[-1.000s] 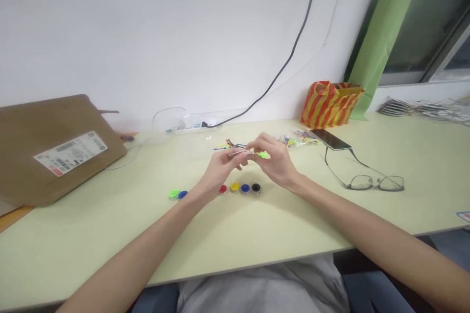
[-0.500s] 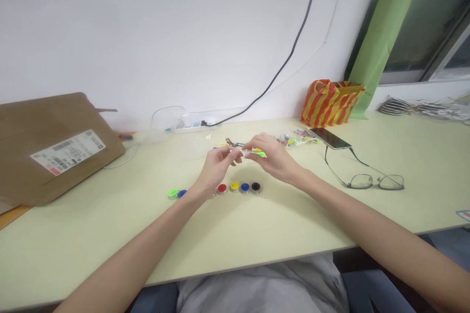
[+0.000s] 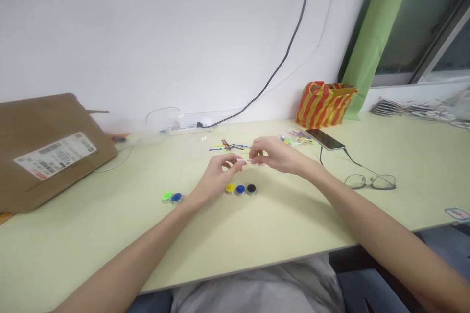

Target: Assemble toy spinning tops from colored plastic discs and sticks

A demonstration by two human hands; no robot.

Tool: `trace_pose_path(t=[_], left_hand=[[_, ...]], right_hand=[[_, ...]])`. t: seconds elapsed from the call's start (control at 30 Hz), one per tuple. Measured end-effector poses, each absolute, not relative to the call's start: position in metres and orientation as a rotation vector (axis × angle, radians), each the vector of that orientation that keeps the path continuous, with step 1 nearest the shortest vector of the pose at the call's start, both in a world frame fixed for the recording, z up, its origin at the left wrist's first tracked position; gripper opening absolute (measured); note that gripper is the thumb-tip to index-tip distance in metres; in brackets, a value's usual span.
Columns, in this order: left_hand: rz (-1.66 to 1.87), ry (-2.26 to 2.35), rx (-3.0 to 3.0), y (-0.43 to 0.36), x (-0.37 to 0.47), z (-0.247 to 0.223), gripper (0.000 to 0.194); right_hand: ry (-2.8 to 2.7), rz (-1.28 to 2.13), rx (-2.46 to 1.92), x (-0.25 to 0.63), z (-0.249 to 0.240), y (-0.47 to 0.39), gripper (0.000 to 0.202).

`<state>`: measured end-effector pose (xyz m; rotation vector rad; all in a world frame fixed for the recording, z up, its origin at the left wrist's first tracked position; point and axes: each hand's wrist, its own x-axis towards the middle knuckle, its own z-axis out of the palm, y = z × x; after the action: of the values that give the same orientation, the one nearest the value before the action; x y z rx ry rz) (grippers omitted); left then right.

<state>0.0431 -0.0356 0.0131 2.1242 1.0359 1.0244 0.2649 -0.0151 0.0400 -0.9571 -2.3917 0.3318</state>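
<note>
My left hand (image 3: 219,171) is above the desk with thumb and fingertips pinched on one end of a small thin white piece (image 3: 246,160). Opposite it, my right hand (image 3: 276,154) pinches the other end; what the piece is stays too small to tell. A bit of red shows under my right fingers. Nearer to me stand small clear round pieces with coloured tops: yellow (image 3: 230,188), blue (image 3: 240,189) and black (image 3: 251,189). Left of my wrist are a green-topped one (image 3: 167,196) and another blue-topped one (image 3: 176,197). Loose coloured arrow-like sticks (image 3: 227,145) lie beyond my hands.
A brown cardboard parcel (image 3: 47,166) stands at the left. Against the wall is a power strip (image 3: 189,128) with a black cable (image 3: 271,76). On the right are a clear bag of coloured parts (image 3: 293,139), a striped bag (image 3: 325,105), a phone (image 3: 325,139) and eyeglasses (image 3: 382,182).
My hands have come slightly lower and nearer to me, still pinching together. The view has turned a little right. The red-topped round piece is now hidden behind my left hand.
</note>
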Motion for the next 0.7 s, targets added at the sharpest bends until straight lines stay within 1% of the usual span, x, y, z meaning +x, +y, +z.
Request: trace_pose_path(t=[0.1, 0.23, 0.37, 0.47, 0.57, 0.7], left_hand=[[1.002, 1.078, 2.152, -0.036, 0.043, 0.011, 0.029], [0.991, 1.108, 2.185, -0.036, 0.043, 0.009, 0.026], [1.03, 1.122, 2.173, -0.034, 0.043, 0.012, 0.03], [1.079, 1.108, 2.076, -0.03, 0.04, 0.012, 0.031], [1.115, 1.096, 1.925, -0.025, 0.038, 0.01, 0.029], [1.132, 1.111, 1.812, -0.023, 0.038, 0.009, 0.029]], right_hand=[[-2.451, 0.392, -1.012, 0.268, 0.043, -0.016, 0.01], [-2.512, 0.499, -1.05, 0.272, 0.045, -0.016, 0.005], [-2.579, 0.525, -1.169, 0.281, 0.047, -0.015, 0.005], [-2.66, 0.631, -1.312, 0.29, 0.047, -0.012, 0.003], [-2.727, 0.747, -1.43, 0.297, 0.048, -0.011, 0.006], [-2.721, 0.722, -1.505, 0.299, 0.053, -0.013, 0.015]])
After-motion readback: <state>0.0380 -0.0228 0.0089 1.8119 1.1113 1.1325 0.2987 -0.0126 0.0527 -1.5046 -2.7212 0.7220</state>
